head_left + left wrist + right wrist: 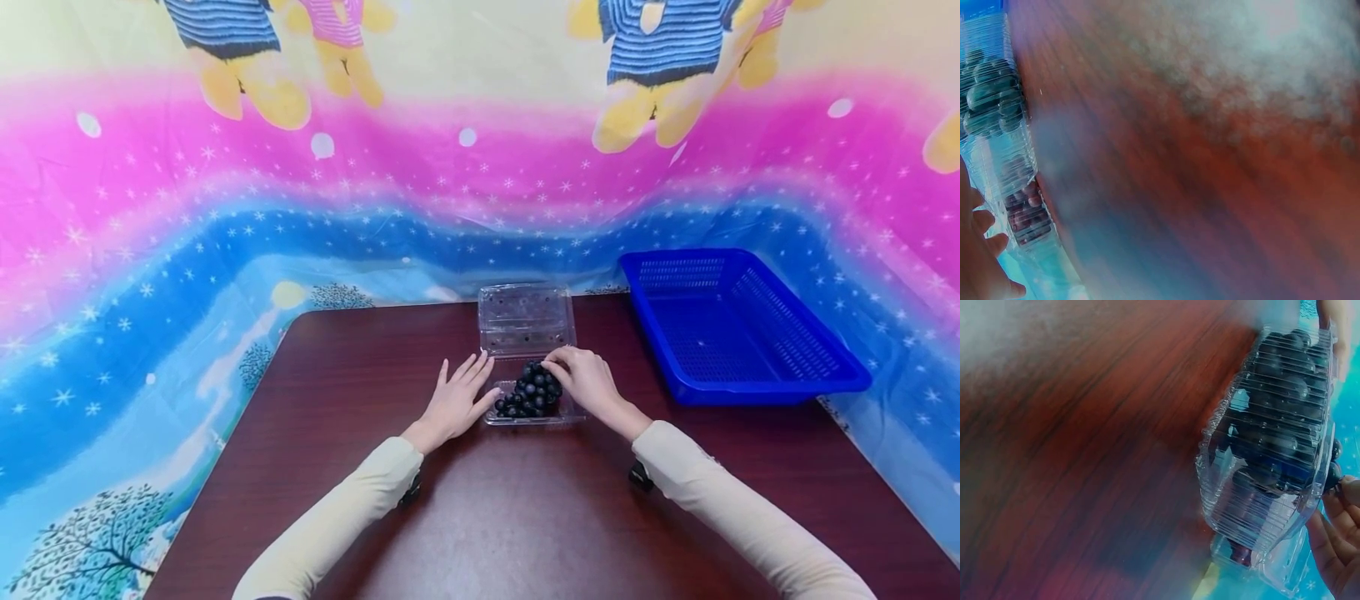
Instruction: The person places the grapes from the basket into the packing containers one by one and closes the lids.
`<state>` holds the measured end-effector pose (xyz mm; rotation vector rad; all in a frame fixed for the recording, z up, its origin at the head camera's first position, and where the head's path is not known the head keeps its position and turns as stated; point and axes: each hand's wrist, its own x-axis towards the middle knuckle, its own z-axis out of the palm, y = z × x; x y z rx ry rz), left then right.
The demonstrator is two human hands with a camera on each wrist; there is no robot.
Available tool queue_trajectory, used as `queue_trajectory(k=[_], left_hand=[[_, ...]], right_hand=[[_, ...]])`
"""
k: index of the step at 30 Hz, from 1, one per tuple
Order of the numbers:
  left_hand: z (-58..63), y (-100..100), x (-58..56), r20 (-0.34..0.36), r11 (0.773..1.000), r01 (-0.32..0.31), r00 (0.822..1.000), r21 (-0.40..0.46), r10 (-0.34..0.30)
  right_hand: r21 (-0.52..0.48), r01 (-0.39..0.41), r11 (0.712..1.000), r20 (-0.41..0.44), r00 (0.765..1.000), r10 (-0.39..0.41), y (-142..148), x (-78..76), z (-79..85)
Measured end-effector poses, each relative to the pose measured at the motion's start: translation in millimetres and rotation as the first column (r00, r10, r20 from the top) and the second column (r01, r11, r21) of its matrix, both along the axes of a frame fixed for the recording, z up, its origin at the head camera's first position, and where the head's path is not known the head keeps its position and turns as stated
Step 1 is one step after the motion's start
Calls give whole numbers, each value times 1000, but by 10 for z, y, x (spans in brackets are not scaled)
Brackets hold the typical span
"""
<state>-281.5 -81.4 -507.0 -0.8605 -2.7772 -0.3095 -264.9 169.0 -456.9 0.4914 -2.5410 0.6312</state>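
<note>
A bunch of dark grapes (531,392) lies in a clear plastic clamshell box (573,410), its hinged lid (525,318) raised at the back. My right hand (588,379) pinches the bunch at its upper right end, thumb and fingertips close together. In the right wrist view, the fingers (1329,540) meet a grape at the box's rim, and ribbed plastic covers most of the bunch (1279,394). At the box's left side my left hand (453,408) has its fingers spread, with the thumb reaching the rim beside the grapes. Only its fingertips (999,242) show in the left wrist view.
A blue perforated plastic basket (765,387) stands at the table's back right, to the right of the box. The dark reddish wooden table (517,517) extends toward me. Behind its far edge hangs a printed cloth (465,208).
</note>
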Motion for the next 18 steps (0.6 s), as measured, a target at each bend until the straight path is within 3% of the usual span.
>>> queue_trajectory(k=[6, 18], left_hand=[[5, 5, -2, 14, 1000, -2, 1000, 8, 2], [1, 12, 14, 36, 1000, -8, 999, 23, 7]], right_hand=[[-16, 24, 1000, 39, 999, -24, -4, -35, -1], [-37, 15, 999, 35, 999, -14, 49, -74, -69]])
